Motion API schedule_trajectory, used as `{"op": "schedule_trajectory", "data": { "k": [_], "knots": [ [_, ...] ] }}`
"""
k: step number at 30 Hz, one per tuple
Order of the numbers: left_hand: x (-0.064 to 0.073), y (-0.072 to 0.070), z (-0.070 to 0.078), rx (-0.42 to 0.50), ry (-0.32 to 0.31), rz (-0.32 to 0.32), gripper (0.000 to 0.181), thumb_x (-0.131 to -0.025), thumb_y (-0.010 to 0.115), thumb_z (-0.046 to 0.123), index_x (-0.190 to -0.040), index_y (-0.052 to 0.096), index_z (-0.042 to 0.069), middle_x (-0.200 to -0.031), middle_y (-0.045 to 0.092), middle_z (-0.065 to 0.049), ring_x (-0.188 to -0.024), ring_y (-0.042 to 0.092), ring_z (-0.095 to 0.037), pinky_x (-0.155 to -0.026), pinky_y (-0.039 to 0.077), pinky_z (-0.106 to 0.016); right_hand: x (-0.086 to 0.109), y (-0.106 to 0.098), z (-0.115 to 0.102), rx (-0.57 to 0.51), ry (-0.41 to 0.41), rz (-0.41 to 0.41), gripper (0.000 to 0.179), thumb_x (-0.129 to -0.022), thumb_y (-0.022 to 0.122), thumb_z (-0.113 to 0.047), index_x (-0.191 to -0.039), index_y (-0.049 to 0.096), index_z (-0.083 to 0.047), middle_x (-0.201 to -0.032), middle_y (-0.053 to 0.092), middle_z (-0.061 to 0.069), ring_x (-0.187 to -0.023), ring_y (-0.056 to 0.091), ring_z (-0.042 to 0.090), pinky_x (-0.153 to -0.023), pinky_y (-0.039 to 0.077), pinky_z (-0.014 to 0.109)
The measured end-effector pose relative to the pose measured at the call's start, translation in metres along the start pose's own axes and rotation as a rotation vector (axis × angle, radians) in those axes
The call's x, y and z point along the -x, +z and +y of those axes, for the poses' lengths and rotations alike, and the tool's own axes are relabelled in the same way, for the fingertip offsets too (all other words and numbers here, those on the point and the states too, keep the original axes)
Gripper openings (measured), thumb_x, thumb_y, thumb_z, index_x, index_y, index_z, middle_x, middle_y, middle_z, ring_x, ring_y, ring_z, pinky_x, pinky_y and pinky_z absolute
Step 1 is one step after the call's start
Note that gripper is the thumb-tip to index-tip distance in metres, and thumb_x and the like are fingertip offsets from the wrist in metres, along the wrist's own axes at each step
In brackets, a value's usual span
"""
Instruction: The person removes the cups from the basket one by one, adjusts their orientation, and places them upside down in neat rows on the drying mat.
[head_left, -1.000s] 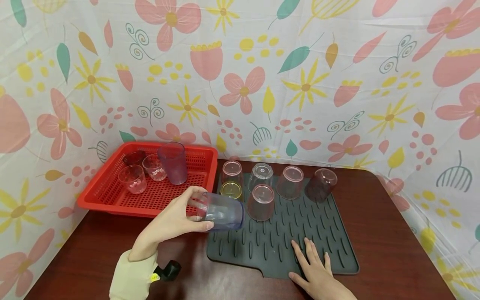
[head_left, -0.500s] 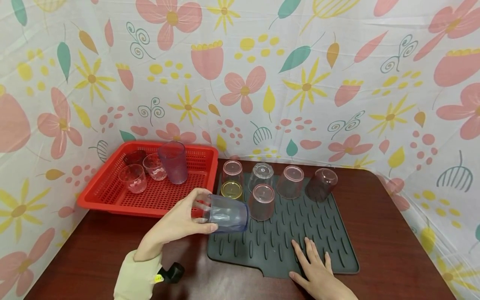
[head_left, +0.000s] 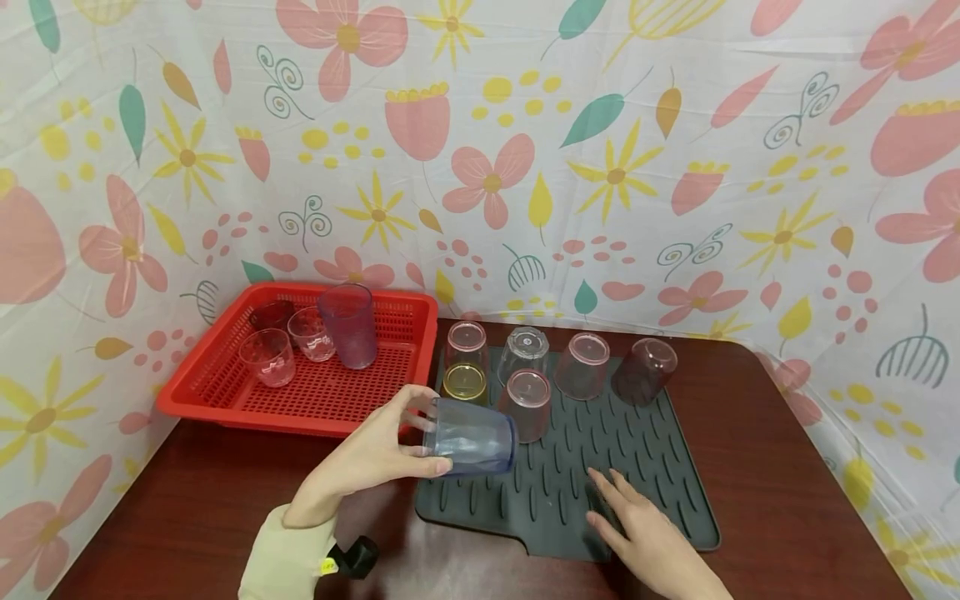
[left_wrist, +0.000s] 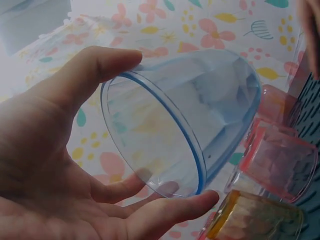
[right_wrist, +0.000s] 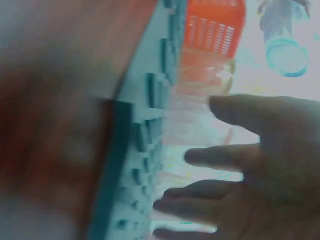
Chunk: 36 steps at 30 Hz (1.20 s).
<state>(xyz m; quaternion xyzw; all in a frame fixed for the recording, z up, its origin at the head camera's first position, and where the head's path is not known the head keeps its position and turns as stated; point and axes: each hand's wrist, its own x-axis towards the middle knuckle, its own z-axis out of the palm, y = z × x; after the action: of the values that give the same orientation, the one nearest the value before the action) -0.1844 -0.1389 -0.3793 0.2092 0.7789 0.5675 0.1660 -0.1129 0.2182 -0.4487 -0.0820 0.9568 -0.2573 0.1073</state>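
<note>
My left hand grips a clear blue tumbler tipped on its side, thumb and fingers spread around one end. In the left wrist view the blue tumbler has its open rim towards the palm and a faceted body tapering away. It hangs over the left part of a dark grey drying mat, beside an upside-down pinkish glass. My right hand is over the mat's front right part, fingers stretched out and holding nothing; in the right wrist view the fingers stand apart from the mat.
More upturned glasses line the mat's back: yellow-rimmed, clear, pink-based and dark. A red basket at left holds several cups, one a tall purple tumbler. A floral cloth hangs behind.
My left hand has carried the blue tumbler to the right and slightly nearer to me. The right hand, earlier resting spread on the mat, has lifted and its fingers have come closer together.
</note>
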Motion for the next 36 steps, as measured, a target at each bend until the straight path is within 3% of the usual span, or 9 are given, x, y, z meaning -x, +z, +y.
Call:
{"op": "schedule_trajectory", "data": {
  "k": [4, 7, 9, 12, 16, 22, 27, 36],
  "knots": [
    [-0.002, 0.003, -0.001, 0.017, 0.014, -0.025, 0.07, -0.078, 0.081, 0.026, -0.133, 0.039, 0.014, -0.127, 0.05, -0.014, -0.115, 0.052, -0.029, -0.09, 0.055, -0.037, -0.001, -0.007, -0.019, -0.087, -0.057, 0.198, 0.044, -0.096, 0.058, -0.034, -0.136, 0.055, -0.015, -0.13, 0.062, 0.012, -0.11, 0.066, 0.026, -0.085, 0.055, 0.041],
    [-0.003, 0.005, -0.001, 0.02, 0.026, -0.034, 0.07, -0.078, 0.081, 0.025, -0.133, 0.04, 0.014, -0.128, 0.049, -0.014, -0.116, 0.051, -0.029, -0.089, 0.055, -0.035, -0.002, -0.008, -0.03, -0.208, -0.101, 0.33, 0.032, -0.096, 0.06, -0.031, -0.127, 0.062, -0.024, -0.112, 0.071, -0.003, -0.096, 0.069, 0.008, -0.076, 0.057, 0.028],
    [-0.003, 0.007, 0.0, 0.025, 0.034, -0.04, 0.071, -0.077, 0.082, 0.024, -0.134, 0.04, 0.014, -0.128, 0.048, -0.014, -0.116, 0.051, -0.029, -0.088, 0.056, -0.034, -0.003, -0.009, -0.036, -0.331, -0.142, 0.364, 0.028, -0.096, 0.06, -0.027, -0.124, 0.063, -0.026, -0.106, 0.072, -0.006, -0.091, 0.068, 0.003, -0.073, 0.056, 0.024],
    [-0.004, 0.01, 0.0, 0.033, 0.051, -0.054, 0.072, -0.076, 0.083, 0.023, -0.134, 0.04, 0.014, -0.13, 0.046, -0.013, -0.116, 0.051, -0.027, -0.088, 0.056, -0.031, -0.006, -0.009, -0.045, -0.505, -0.233, 0.318, 0.033, -0.096, 0.06, -0.02, -0.129, 0.058, -0.023, -0.116, 0.069, 0.0, -0.1, 0.066, 0.002, -0.078, 0.056, 0.024],
    [-0.006, 0.016, 0.0, 0.061, 0.064, -0.09, 0.073, -0.077, 0.082, 0.022, -0.134, 0.038, 0.013, -0.133, 0.045, -0.012, -0.117, 0.049, -0.027, -0.09, 0.055, -0.03, -0.011, -0.008, -0.057, -0.698, -0.332, 0.161, 0.048, -0.098, 0.055, -0.009, -0.144, 0.04, -0.013, -0.134, 0.053, 0.018, -0.113, 0.059, 0.003, -0.086, 0.055, 0.027],
    [-0.008, 0.025, 0.0, 0.121, 0.088, -0.122, 0.073, -0.077, 0.082, 0.022, -0.134, 0.038, 0.013, -0.133, 0.044, -0.012, -0.118, 0.048, -0.027, -0.093, 0.054, -0.036, -0.015, -0.006, -0.074, -0.859, -0.335, 0.015, 0.052, -0.101, 0.046, -0.007, -0.15, 0.026, -0.012, -0.142, 0.039, 0.027, -0.119, 0.054, 0.002, -0.09, 0.053, 0.029],
    [-0.01, 0.031, 0.0, 0.16, 0.094, -0.119, 0.073, -0.076, 0.082, 0.022, -0.134, 0.039, 0.014, -0.131, 0.045, -0.011, -0.117, 0.049, -0.026, -0.094, 0.053, -0.038, -0.018, -0.004, -0.079, -0.942, -0.308, 0.005, 0.047, -0.104, 0.041, -0.011, -0.149, 0.027, -0.01, -0.14, 0.039, 0.031, -0.114, 0.061, 0.009, -0.087, 0.056, 0.038],
    [-0.014, 0.038, -0.003, 0.15, 0.072, -0.133, 0.076, -0.079, 0.08, 0.026, -0.141, 0.037, 0.018, -0.135, 0.044, -0.009, -0.123, 0.047, -0.025, -0.1, 0.049, -0.04, -0.018, 0.002, -0.073, -0.996, -0.272, 0.049, 0.045, -0.104, 0.04, -0.012, -0.147, 0.029, -0.008, -0.142, 0.039, 0.027, -0.113, 0.063, 0.013, -0.087, 0.056, 0.039]
  ]
}}
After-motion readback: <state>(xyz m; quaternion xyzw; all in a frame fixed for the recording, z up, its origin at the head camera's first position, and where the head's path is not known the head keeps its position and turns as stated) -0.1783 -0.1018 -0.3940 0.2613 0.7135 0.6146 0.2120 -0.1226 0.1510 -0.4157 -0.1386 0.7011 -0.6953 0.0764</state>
